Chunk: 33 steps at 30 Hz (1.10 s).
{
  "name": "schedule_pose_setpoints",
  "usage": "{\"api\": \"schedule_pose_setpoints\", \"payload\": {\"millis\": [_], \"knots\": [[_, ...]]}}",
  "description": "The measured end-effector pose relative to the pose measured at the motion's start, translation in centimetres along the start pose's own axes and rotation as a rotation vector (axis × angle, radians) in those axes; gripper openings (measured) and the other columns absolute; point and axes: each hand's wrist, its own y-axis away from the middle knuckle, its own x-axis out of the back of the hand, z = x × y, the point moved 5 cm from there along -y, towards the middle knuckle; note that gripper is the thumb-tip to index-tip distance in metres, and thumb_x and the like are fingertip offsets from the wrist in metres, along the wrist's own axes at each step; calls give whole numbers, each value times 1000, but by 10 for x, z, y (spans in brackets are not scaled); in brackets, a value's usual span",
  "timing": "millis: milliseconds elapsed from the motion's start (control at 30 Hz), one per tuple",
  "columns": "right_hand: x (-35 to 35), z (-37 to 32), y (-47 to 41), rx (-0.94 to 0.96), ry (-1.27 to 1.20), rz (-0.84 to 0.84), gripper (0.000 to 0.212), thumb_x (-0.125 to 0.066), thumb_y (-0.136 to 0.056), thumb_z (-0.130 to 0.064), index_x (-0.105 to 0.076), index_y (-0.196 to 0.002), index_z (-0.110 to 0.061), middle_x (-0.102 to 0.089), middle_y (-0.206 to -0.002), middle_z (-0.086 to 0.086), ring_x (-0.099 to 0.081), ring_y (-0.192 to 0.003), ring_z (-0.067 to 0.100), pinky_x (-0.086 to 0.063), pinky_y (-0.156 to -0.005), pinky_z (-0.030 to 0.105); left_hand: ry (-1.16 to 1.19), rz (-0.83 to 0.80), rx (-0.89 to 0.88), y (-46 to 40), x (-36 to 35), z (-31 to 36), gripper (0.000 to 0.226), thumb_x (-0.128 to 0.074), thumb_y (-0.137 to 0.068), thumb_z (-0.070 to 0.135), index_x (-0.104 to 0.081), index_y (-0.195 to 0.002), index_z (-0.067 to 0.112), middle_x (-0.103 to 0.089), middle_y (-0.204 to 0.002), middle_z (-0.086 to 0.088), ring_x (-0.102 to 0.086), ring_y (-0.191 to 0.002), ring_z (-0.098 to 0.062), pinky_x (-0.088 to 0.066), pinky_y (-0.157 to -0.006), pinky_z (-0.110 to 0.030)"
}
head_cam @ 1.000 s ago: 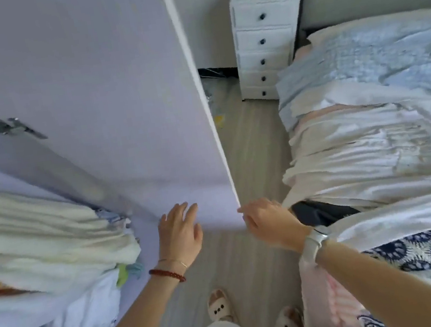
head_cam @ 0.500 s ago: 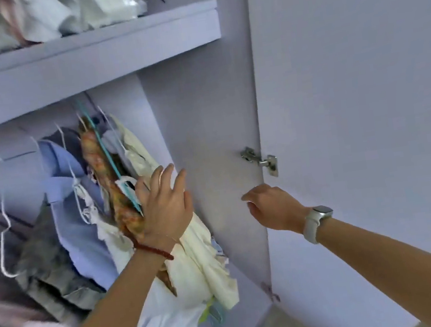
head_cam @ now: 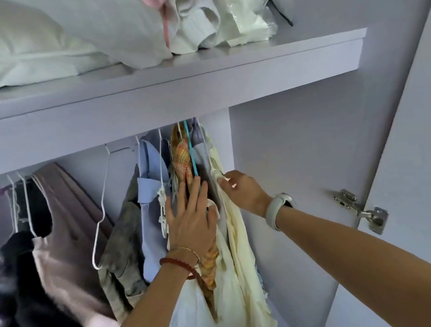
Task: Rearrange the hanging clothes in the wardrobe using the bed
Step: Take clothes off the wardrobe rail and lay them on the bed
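Both hands in the wardrobe: my left hand point(head_cam: 191, 223) lies flat-fingered, shoving the orange plaid garment point(head_cam: 185, 162) toward nine o'clock, so my right hand point(head_cam: 240, 190) can pinch the pale cream shirt point(head_cam: 241, 243).

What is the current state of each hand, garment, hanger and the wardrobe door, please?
Left hand: open, flat against the hanging clothes.
Right hand: pinching the cream garment.
Orange plaid garment: hanging, squeezed between others.
Blue shirt: hanging.
White wire hanger: empty.
Wardrobe door: open.
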Motion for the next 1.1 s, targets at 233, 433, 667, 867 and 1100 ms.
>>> {"api": "schedule_pose_setpoints", "payload": {"millis": [233, 433, 667, 867, 1100], "knots": [[-3, -18, -15, 32, -131, 44, 40, -45, -95, -26, -48, -128, -4, -56, -123, 13, -53, -111, 25, -37, -86, 22, 33, 3, 32, 0, -8, -6, 52, -30, -89, 33, -47, -134, 13, -44, -142, -3, -39, -130, -30, -10, -107, -46], [-1, -14, -29, 54, 17, 63, 20, -42, -80, 2, -41, -66, -12, -46, -74, 10, -42, -69, 27, -29, -55, 24, 43, 1, 51, 3, -11, -9, 54, -30, -87, 31, -42, -136, 10, -43, -142, -6, -39, -131, -31, -14, -111, -46], [13, -6, -40, -37, 76, 52, 21, -42, -94, -18, -47, -78, -6, -52, -81, 9, -48, -78, 26, -35, -68, 27, 34, -24, 53, 1, -13, -4, 55, -31, -87, 31, -45, -135, 9, -45, -141, -7, -40, -130, -33, -18, -103, -55], [51, -11, -31, 24, 168, 294, 34, -31, -99, -17, -53, -103, 8, -49, -115, 24, -53, -93, 37, -34, -74, 28, 64, -53, 83, 1, -16, -1, 56, -30, -86, 32, -45, -135, 9, -44, -141, -7, -41, -129, -35, -27, -102, -57], [76, 32, 27, 124, 140, 466, 24, -41, -96, -18, -52, -79, -3, -51, -79, 8, -48, -66, 25, -32, -61, 29, 93, 37, 74, -5, 0, 21, 53, -36, -82, 28, -52, -127, 5, -43, -139, -19, -33, -133, -38, -24, -107, -56]]}}
